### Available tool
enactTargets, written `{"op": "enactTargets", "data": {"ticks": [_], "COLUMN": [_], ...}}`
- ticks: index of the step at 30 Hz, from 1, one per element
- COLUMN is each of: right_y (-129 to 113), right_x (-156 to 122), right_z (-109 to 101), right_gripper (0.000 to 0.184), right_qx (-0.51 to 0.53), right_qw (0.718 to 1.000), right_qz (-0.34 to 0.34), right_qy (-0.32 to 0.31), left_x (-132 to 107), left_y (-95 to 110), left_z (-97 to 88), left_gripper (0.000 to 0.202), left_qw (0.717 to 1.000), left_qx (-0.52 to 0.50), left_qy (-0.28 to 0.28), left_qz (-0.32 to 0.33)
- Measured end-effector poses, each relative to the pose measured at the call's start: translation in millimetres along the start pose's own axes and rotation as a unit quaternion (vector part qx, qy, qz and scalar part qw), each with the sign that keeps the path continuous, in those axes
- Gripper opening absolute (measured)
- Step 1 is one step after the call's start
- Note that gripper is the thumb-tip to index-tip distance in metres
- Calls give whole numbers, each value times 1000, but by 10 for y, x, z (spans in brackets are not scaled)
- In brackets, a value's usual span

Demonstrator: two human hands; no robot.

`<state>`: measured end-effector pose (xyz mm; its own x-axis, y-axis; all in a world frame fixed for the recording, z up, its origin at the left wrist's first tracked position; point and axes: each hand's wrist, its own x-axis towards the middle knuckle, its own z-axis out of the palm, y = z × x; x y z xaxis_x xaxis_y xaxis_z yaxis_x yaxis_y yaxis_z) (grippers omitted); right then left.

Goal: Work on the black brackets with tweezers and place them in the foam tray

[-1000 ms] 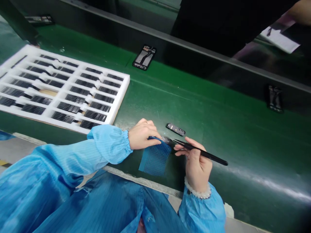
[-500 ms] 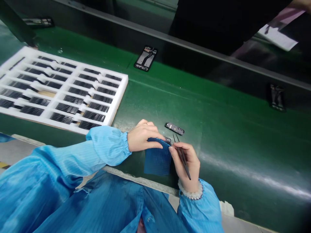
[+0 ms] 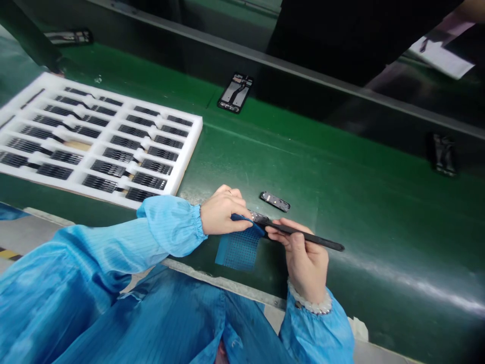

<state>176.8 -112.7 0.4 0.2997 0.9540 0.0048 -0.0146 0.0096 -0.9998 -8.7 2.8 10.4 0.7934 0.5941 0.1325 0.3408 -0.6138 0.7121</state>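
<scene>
My left hand (image 3: 223, 210) pinches the curled top edge of a blue grid-patterned film (image 3: 239, 250) between thumb and fingers. The film hangs toward the bench's near edge. Just past it shows the end of a dark phone part (image 3: 259, 217), mostly covered by my fingers and the film. My right hand (image 3: 307, 258) grips black tweezers (image 3: 322, 239), held nearly level, their tips pointing left at the phone part. Whether the tips touch it is too small to tell. A short black phone piece (image 3: 275, 201) lies just beyond both hands.
On the left, a white foam tray (image 3: 184, 164) holds several rows of black flex strips. Phone frames lie farther back: one at the centre (image 3: 235, 93), one at the right (image 3: 443, 154), one at the far left (image 3: 71, 37). The green bench (image 3: 379, 212) ends close to my body.
My right hand has turned and shifted right, swinging the tweezers from steep and upward-pointing to nearly level, tips now at the phone part. The film's lower end has moved slightly left.
</scene>
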Motion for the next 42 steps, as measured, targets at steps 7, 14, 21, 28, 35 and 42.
{"op": "enactTargets", "data": {"ticks": [7, 14, 21, 28, 35, 42], "right_y": [-81, -41, -58, -68, -59, -59], "right_x": [49, 30, 10, 14, 22, 8], "right_z": [41, 17, 100, 117, 109, 97], "right_gripper": [10, 19, 13, 14, 13, 12], "right_qx": [58, 20, -91, -62, -67, -70], "right_qw": [996, 998, 995, 997, 997, 997], "right_qz": [56, 62, 8, 34, 29, 26], "right_qy": [48, -11, 26, 26, 14, 14], "left_x": [-21, -18, -14, -20, -10, -21], "left_y": [-16, -30, -23, -18, -13, -30], "left_z": [2, 4, 12, 18, 14, 23], "left_gripper": [14, 15, 13, 14, 14, 13], "left_qw": [1000, 1000, 1000, 1000, 1000, 1000], "left_qx": [6, 6, 10, 18, 21, 20], "left_qy": [0, -3, -8, -3, -6, -3], "left_qz": [15, 17, 14, 15, 13, 20]}}
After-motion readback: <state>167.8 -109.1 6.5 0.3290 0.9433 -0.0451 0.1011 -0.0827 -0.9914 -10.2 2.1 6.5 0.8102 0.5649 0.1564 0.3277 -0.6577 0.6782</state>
